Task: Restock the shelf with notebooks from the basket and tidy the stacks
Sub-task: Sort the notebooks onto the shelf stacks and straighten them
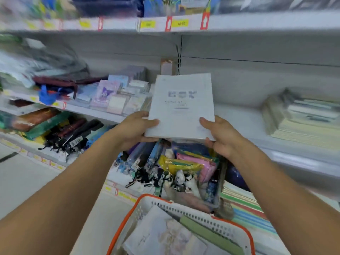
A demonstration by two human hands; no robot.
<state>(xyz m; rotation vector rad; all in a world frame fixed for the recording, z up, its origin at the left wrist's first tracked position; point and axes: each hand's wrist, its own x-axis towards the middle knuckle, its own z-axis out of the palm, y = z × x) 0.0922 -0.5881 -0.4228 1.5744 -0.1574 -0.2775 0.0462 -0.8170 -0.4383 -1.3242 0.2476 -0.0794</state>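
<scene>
Notebook (181,107) gripped between hands: left (135,129), right (223,138), above basket (185,210).

Folded umbrellas (73,135) in dark sleeves lie heaped on a lower shelf at the left, with more umbrellas (147,162) in blue and white further right. Beside these sits a pile of pink and yellow pouches (191,164). One level up, character memo pads (104,94) stand in rows, next to a dark red bag (55,82). Yellow price tags (181,23) with red arrows line the top shelf edge.
</scene>
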